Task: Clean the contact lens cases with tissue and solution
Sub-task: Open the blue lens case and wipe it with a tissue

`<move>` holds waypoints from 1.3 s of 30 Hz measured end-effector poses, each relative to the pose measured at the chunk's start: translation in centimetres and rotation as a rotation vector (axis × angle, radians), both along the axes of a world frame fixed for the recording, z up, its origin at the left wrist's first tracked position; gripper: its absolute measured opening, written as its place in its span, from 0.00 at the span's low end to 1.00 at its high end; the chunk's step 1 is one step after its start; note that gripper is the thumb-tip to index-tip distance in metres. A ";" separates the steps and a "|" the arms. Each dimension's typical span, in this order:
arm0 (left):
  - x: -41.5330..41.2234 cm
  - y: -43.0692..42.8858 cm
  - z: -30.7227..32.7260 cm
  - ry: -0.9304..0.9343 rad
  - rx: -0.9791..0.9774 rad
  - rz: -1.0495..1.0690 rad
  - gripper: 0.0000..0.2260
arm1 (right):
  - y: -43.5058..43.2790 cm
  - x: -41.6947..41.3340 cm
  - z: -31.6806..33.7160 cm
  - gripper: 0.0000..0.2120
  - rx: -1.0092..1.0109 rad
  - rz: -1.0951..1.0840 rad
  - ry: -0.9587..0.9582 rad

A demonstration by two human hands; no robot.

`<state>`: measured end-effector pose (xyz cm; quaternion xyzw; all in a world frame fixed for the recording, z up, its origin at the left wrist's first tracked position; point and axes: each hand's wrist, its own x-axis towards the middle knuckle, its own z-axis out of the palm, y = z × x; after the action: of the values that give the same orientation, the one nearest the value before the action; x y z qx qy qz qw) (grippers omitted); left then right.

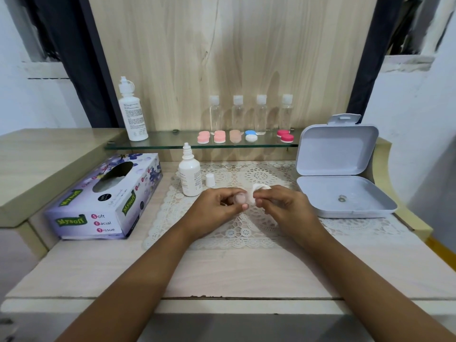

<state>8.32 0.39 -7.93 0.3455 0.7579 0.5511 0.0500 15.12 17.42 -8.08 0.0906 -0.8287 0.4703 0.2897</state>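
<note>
Over the counter (222, 275), both forearms reach in and the hands meet above the lace mat (237, 233). The left hand (217, 206) pinches a pale pink lens case cup (239, 199) between thumb and fingertips, its mouth turned toward the other hand. The right hand (283, 206) grips a small wad of white tissue (257, 191), touching the cup's rim or just beside it; I cannot tell which. By my reading this is the wiping step, tissue going to one cup. The next move, I'd judge, is to press the wad into the well and twist it round, with the left pinch firm enough that the little cup doesn't pop free.

Just beyond the hands stands the small solution bottle (190, 176), uncapped, its white cap (210, 180) upright beside it on the mat. Left of that lies the tissue box (103, 201). To the right is an open white plastic box (320, 191) with something in its tray too small to name. Further back, on the glass shelf (160, 144), five more lens cases (235, 136) sit in a row: pink, beige, blue and white, magenta. Plenty looks left to do. A large solution bottle (132, 112) stands at the shelf's left end, and four clear bottles (250, 114) stand behind the cases.
</note>
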 end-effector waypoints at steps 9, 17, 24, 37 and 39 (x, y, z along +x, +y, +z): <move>0.1 -0.1 0.2 -0.031 0.035 0.000 0.12 | 0.0 0.2 0.0 0.15 -0.076 0.034 -0.010; 0.3 0.0 0.4 -0.062 0.040 -0.051 0.11 | 0.5 -0.8 -1.0 0.09 0.105 -0.097 0.129; 0.1 0.1 0.2 -0.036 -0.013 -0.057 0.06 | -0.8 -1.2 -1.1 0.10 0.370 -0.106 0.342; 0.0 -0.1 0.2 -0.013 0.014 -0.079 0.10 | -1.1 -0.7 -1.4 0.10 0.390 -0.037 0.262; 0.0 -0.1 0.2 -0.005 0.025 -0.074 0.11 | -1.0 -0.8 -1.4 0.08 0.385 -0.033 0.243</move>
<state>8.30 0.28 -7.71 0.3723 0.7376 0.5592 0.0678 14.36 16.43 -9.45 0.1864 -0.8636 0.2842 0.3723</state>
